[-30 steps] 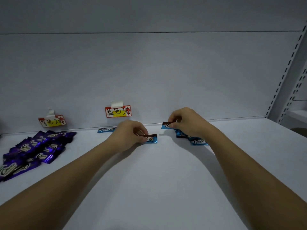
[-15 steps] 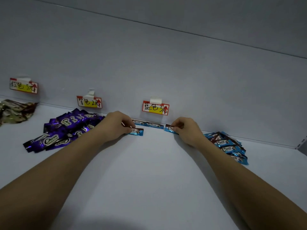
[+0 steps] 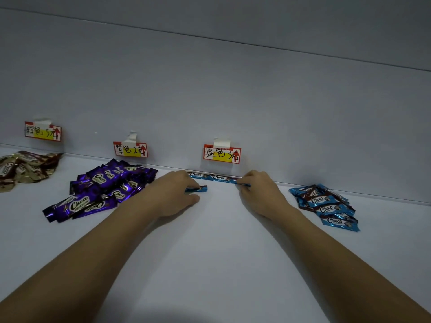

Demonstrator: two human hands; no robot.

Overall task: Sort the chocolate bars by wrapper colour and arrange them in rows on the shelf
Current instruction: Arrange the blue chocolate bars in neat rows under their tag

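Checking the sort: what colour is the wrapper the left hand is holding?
Blue, with a dark brown patch: the bar in the left hand, head view.

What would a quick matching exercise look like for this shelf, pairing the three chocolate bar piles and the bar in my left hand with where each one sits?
Things:
1. gold pile
2. purple pile
3. blue pile
4. blue bar pinched by the left hand

Places:
A. far right, beyond the right hand
B. middle, just in front of the blue row along the back wall
C. far left edge
D. below the middle price tag

Pairs: 1-C, 2-D, 3-A, 4-B
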